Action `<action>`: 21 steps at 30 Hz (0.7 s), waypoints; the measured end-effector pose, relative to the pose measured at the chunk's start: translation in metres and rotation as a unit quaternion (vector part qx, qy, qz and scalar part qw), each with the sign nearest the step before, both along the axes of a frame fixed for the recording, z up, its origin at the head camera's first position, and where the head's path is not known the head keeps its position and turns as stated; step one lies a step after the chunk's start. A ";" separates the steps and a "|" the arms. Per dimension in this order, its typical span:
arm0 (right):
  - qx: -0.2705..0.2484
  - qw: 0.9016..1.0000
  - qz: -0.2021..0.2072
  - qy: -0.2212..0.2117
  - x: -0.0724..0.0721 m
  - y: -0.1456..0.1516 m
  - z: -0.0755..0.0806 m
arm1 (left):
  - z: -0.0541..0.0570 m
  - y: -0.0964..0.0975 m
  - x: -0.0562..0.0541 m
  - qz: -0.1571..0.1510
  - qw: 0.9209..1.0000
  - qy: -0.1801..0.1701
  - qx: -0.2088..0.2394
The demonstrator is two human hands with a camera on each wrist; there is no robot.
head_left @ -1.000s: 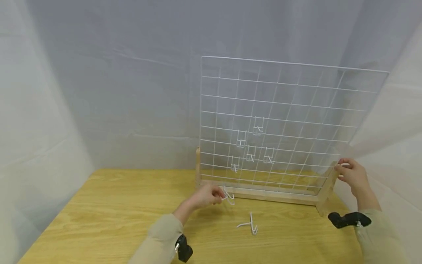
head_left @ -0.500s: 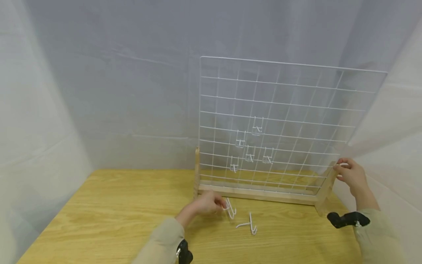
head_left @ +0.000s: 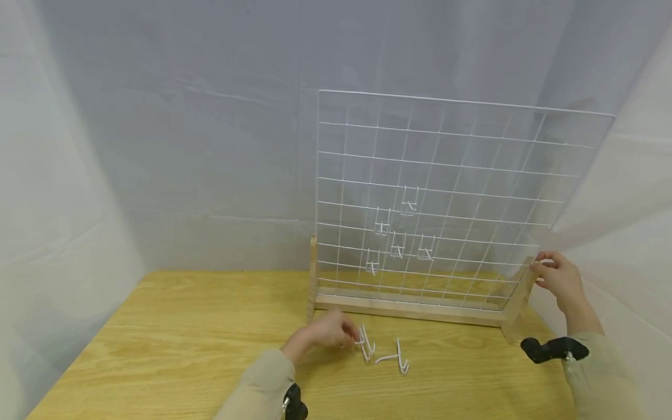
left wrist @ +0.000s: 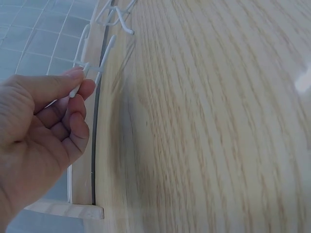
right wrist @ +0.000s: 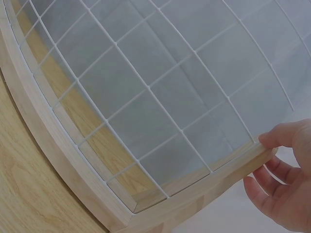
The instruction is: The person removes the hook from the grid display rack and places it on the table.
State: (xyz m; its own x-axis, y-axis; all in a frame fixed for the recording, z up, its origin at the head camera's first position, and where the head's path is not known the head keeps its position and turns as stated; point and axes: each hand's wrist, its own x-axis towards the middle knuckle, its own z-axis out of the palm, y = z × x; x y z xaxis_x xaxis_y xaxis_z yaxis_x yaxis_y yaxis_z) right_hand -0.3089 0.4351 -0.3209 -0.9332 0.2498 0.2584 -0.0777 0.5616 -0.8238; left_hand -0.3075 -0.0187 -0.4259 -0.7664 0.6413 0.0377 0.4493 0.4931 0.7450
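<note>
Between thumb and fingertips my left hand [head_left: 329, 330] pinches a white wire hook [head_left: 366, 343] by its prong, low in front of the rack. The left wrist view shows this hook [left wrist: 87, 63] with its two wire ends pointing away from the hand [left wrist: 48, 116]. Just right of it, a second white hook [head_left: 400, 357] lies on the table. My right hand [head_left: 563, 283] grips the top of the wooden side post [head_left: 520, 300], thumb on the near face and fingers behind, as the right wrist view shows. A white wire grid [head_left: 467, 175] stands upright in the wooden base.
Several white hooks, among them one high hook [head_left: 409, 205], hang on the lower left-middle of the grid. The base's front rail [head_left: 409, 309] runs along the wooden table [head_left: 210, 332]. A pale curtain [head_left: 210, 146] closes off the back and sides.
My left hand has drawn the pinched hook down from the base rail towards the table, beside the lying hook. The right hand has kept its grip on the post.
</note>
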 end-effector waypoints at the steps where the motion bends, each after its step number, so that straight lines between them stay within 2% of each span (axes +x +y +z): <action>1: 0.000 1.000 -0.001 -0.001 0.000 0.000 0.000 | 0.000 0.001 0.001 0.001 1.000 -0.007 0.002; 5: 0.001 1.000 0.000 -0.006 0.000 0.000 0.001 | -0.002 0.002 0.002 0.002 1.000 -0.025 0.009; 13: -0.002 1.000 0.003 -0.004 0.001 0.000 0.001 | -0.008 0.002 0.000 0.002 0.999 -0.037 0.017; 21: -0.005 1.000 0.001 -0.002 0.002 -0.002 0.002 | -0.008 0.001 0.003 0.009 0.999 -0.052 0.016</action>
State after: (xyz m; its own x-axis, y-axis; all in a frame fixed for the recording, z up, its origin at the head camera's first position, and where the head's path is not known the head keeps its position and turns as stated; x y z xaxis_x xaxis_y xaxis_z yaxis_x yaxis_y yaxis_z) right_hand -0.3066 0.4334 -0.3189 -0.9348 0.2507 0.2515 -0.0747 0.5535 -0.8295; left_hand -0.3049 -0.0179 -0.4344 -0.7780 0.6278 -0.0219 0.3609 0.4753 0.8024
